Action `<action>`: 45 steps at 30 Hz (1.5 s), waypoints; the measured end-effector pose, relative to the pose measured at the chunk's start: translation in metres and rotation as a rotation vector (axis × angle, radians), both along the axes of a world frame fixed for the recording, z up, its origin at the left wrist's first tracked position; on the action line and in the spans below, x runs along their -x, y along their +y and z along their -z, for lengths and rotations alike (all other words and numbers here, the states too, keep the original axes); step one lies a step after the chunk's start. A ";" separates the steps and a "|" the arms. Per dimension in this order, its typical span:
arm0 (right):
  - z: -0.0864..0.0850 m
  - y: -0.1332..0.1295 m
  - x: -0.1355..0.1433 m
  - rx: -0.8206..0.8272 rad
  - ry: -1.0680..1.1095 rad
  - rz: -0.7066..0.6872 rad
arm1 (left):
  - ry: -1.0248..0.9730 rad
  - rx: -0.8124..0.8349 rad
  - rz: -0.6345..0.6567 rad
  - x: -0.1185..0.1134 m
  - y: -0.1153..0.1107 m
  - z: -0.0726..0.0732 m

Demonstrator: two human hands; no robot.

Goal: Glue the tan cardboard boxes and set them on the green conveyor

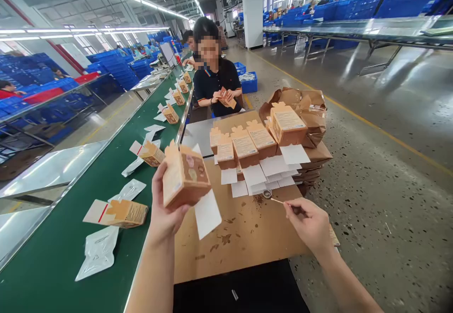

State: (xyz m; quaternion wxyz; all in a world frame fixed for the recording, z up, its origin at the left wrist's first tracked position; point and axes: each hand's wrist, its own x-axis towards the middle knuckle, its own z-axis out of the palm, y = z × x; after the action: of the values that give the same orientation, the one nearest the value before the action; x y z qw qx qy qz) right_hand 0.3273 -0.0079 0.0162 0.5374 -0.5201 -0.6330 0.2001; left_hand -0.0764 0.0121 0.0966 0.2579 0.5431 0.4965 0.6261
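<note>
My left hand (166,209) is closed around a brown and tan cardboard box (186,176), raised over the near left part of the cardboard-covered table (240,237). A white flap (208,214) hangs from the box's lower right side. Over the table's right edge, my right hand (307,218) pinches a thin cotton swab (278,201). The swab's far end touches or lies just beside a small round metal dish (267,193). Dark crumbs and brown stains surround the dish on the cardboard.
Several similar boxes (244,145) with white flaps are stacked beyond the dish. Brown paper bags (311,115) stand behind them. Along the left runs a green conveyor belt (53,251) carrying boxes and white pouches (99,251). Opposite, a co-worker (217,77) holds another box.
</note>
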 end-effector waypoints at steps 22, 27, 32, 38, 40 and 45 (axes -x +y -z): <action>0.037 -0.037 0.106 0.182 0.064 -0.446 | -0.432 0.444 -0.058 -0.016 -0.078 0.117; 0.055 -0.040 0.147 0.228 0.031 -0.546 | -0.384 0.446 -0.029 -0.012 -0.083 0.119; 0.058 -0.034 0.144 0.231 0.006 -0.537 | -0.355 0.491 -0.008 -0.007 -0.088 0.116; 0.042 -0.029 0.108 0.225 0.054 -0.434 | -0.243 0.506 0.023 -0.008 -0.103 0.127; 0.037 -0.030 0.095 0.224 0.072 -0.407 | -0.147 0.477 -0.011 -0.013 -0.108 0.129; 0.034 -0.034 0.076 0.245 0.105 -0.368 | 0.008 0.478 -0.020 -0.024 -0.117 0.127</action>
State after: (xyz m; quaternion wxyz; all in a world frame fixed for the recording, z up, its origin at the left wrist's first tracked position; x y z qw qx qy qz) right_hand 0.2511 -0.0418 -0.0179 0.4569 -0.4461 -0.6594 0.3968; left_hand -0.0523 -0.1052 -0.0299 0.3707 0.4643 0.6370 0.4911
